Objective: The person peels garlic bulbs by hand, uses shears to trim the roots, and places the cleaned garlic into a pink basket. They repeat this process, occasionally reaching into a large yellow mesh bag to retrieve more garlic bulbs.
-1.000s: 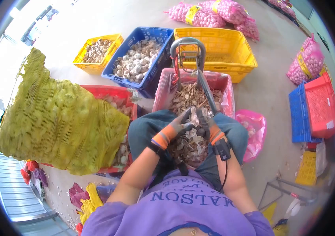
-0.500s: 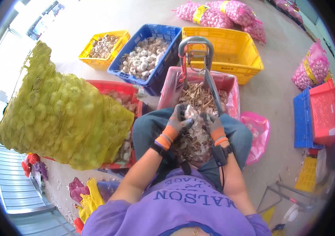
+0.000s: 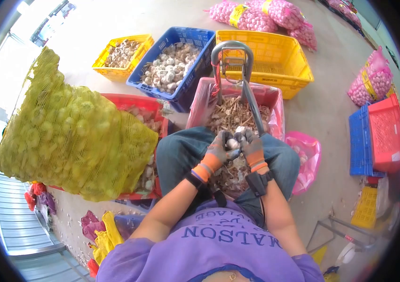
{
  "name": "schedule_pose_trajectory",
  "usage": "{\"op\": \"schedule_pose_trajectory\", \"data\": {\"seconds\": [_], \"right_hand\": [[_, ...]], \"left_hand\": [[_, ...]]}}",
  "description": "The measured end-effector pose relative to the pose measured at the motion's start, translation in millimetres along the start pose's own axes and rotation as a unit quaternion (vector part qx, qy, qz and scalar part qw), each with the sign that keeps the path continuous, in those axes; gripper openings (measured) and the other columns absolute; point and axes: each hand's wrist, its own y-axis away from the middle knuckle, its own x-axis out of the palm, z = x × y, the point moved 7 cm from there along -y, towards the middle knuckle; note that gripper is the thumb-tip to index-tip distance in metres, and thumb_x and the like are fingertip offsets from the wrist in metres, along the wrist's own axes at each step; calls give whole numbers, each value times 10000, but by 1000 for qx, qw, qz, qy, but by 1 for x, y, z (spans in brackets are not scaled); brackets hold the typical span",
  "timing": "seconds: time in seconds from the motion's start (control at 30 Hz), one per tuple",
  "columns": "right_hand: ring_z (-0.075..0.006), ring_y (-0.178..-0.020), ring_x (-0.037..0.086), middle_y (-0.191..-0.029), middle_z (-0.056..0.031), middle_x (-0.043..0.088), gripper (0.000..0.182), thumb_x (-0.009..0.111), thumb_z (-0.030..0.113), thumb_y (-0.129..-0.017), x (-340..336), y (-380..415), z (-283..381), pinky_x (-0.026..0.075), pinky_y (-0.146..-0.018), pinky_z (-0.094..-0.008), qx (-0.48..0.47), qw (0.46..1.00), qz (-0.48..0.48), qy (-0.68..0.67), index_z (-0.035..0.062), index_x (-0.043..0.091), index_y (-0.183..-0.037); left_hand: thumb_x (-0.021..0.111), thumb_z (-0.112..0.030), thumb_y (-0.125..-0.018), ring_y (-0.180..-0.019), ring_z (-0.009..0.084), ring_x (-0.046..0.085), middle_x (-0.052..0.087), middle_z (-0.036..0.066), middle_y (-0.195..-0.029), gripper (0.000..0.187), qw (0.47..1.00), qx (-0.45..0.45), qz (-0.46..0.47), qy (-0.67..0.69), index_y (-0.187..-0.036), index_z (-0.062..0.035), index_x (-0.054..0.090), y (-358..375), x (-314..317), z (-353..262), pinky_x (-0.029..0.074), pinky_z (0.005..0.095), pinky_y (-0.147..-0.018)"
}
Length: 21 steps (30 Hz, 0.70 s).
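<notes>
Over my lap, my left hand, in a grey and orange glove, curls its fingers round a whitish garlic bulb. My right hand, gloved the same way, is closed close beside it. Another pale garlic bulb shows at the right hand's fingertips. Below both hands lie dry garlic skins between my knees. Just beyond stands a pink-lined crate with dry stems and husks, and a bent grey metal bar rises over it.
On the left, a full yellow-green mesh sack of garlic leans on a red crate. Ahead stand a blue crate and a small yellow crate of bulbs, plus a large yellow crate. A pink bag sits right of my knee.
My hands have come closer together. A rounded bulb now shows clearly between them, where loose whitish skins and blurred fingers were before.
</notes>
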Motion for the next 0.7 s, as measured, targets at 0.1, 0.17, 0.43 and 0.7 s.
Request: {"op": "schedule_pose_trajectory", "data": {"seconds": [0.1, 0.17, 0.43, 0.7], "right_hand": [[-227, -777, 610, -823, -140, 616, 209, 541, 195, -864, -7, 7, -5, 476, -726, -321, 29, 995, -99, 9, 47, 584, -1005], [-288, -808, 605, -862, -170, 617, 284, 505, 276, -875, -4, -2, -53, 466, -752, -352, 75, 988, -79, 114, 52, 579, -1033], [-269, -885, 601, -1048, -156, 606, 786, 267, 690, -843, 37, 11, -73, 454, -792, -331, 225, 920, 255, -195, 3, 569, -1078], [-85, -615, 541, -822, -38, 593, 414, 505, 416, -882, 0, 4, -17, 442, -502, -206, 200, 913, 125, -334, 39, 540, -1047]], "left_hand": [[758, -184, -660, -839, 170, 533, 550, 90, -921, 535, 1000, -17, -15, 4, -1073, -38, 451, 7, -4, -3, 450, 310, -760], [754, -177, -658, -854, 173, 526, 538, 85, -938, 534, 998, -41, -18, 33, -1071, -37, 444, 12, -4, -1, 446, 314, -773], [748, -88, -646, -977, 231, 540, 533, 140, -1054, 658, 984, 139, -100, -43, -1205, -19, 408, 12, -15, -13, 446, 332, -844], [631, -155, -798, -769, 216, 618, 622, 161, -865, 275, 984, 82, -127, -89, -1035, -23, 579, 37, -84, -104, 478, 318, -671]]}}
